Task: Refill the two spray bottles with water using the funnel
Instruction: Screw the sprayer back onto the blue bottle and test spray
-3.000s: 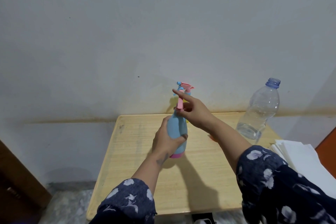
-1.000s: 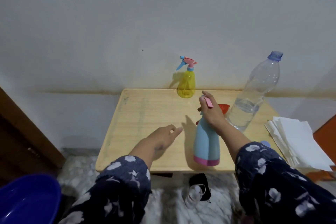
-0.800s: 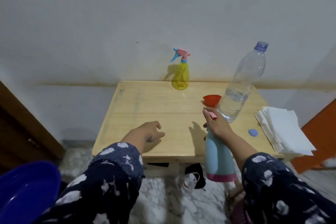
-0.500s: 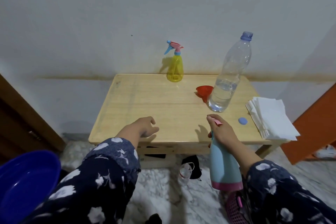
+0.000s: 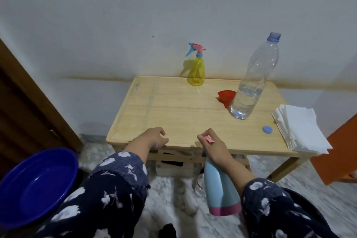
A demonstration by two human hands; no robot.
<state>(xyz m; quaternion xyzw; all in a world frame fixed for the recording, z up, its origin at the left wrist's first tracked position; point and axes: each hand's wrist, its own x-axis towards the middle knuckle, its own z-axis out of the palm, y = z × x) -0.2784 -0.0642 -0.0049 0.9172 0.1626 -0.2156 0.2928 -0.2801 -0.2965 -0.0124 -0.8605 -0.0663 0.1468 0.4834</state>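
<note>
Pulled back off the table [image 5: 173, 106] since a second ago, the blue sprayer [image 5: 220, 189] now hangs in front of the table's near edge, over the marble floor [image 5: 173, 195], gripped at its neck by the right hand [image 5: 214, 149], whose fingers curl round the pink trigger head. The left hand [image 5: 154, 139] has drawn back too and rests at the table's near edge, fingers loosely curled and holding nothing. On the table, the yellow sprayer [image 5: 196, 69] stands upright at the far edge against the wall, its head screwed on. A tall water bottle [image 5: 253, 81], uncapped and about a third full, stands toward the table's right side, with the red funnel [image 5: 226, 96] lying tipped just beside it on its left. The bottle's blue cap [image 5: 267, 129] lies nearer the table's front right, close to a stack of white tissues [image 5: 301, 131] at the right edge. Left of the table, low in the head view, sits a dark blue basin [image 5: 36, 185].
</note>
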